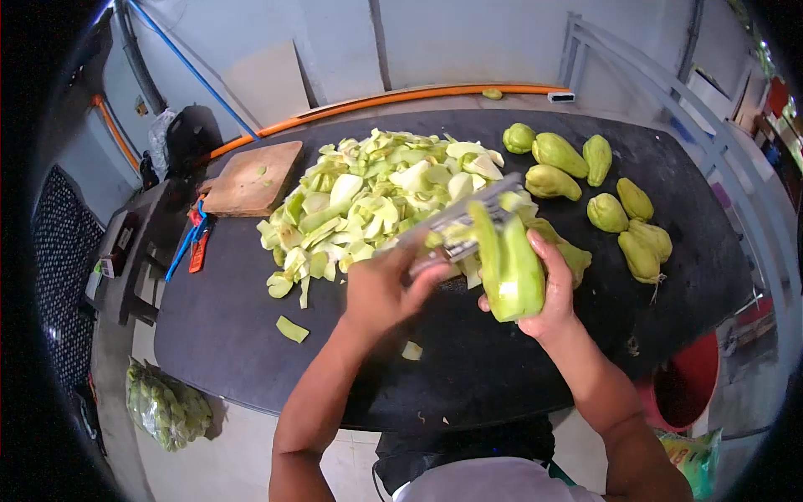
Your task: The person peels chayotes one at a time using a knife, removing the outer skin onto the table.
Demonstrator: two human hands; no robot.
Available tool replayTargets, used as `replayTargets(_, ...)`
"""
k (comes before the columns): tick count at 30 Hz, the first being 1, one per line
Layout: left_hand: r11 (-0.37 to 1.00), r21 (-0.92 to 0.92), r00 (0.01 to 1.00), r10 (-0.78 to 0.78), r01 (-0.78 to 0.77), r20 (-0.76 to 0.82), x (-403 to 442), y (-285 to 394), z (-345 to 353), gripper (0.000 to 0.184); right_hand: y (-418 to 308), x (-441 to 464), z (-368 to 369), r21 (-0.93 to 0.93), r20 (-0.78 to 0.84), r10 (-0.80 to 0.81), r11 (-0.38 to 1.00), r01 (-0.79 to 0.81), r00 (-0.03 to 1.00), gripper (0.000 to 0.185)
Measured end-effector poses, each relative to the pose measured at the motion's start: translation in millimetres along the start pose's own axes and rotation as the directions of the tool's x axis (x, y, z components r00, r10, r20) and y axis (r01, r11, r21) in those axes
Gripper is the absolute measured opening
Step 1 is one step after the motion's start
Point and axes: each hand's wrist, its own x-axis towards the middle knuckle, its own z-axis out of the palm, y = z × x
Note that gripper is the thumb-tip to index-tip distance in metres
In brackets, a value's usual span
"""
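Note:
My left hand (389,289) is closed round the handle end of a wide metal peeling knife (447,224), whose blade is smeared by motion and appears to have slots. The blade meets the top of a partly peeled chayote (525,280), and a strip of green peel (487,243) hangs along its left side. My right hand (556,289) grips that chayote from the right, fingers wrapped behind it. Behind both hands lies a large heap of pale green peelings (368,197). Several whole chayotes (559,153) rest to the right of the heap.
The dark table (251,351) carries a wooden board (255,180) at the back left, beside blue and red-orange handled tools (199,237). A red bucket (690,376) stands below the right edge. At the lower left, a clear bag of green produce (167,406) sits on the floor.

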Motion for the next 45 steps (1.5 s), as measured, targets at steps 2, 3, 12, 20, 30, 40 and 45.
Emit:
replayTargets(2,0.998,0.028,0.997,-0.054,0.056,-0.049,-1,-9,2,0.051,1,3,5,0.094,-0.072,0.005,0.996,0.002,0.997,0.046)
replayTargets(3,0.998,0.007,0.995,-0.063,0.063,-0.080,-2,-10,6,0.051,1,3,6,0.143,-0.112,0.007,0.990,0.009,0.994,0.046)
replayTargets(12,0.898,0.151,0.910,0.412,-0.414,0.044,-15,42,13,0.073,8,5,-30,0.450,-0.087,-0.023,0.891,0.059,0.996,0.055)
replayTargets(20,0.757,0.191,0.767,0.641,-0.625,-0.033,-20,59,27,0.075,3,11,-31,0.418,-0.164,0.028,0.907,0.044,0.986,0.052)
replayTargets(30,0.744,0.196,0.759,0.651,-0.639,0.002,-22,62,27,0.074,2,10,-33,0.446,0.052,0.044,0.893,-0.063,0.998,0.054)
replayTargets(40,0.773,0.151,0.780,0.625,-0.616,-0.022,-13,54,20,0.081,-1,4,-14,0.305,-0.216,-0.016,0.949,0.083,0.976,0.047)
replayTargets(45,0.783,0.131,0.789,0.614,-0.608,-0.011,-13,51,18,0.083,2,3,-9,0.200,-0.244,-0.075,0.972,0.126,0.967,0.046)
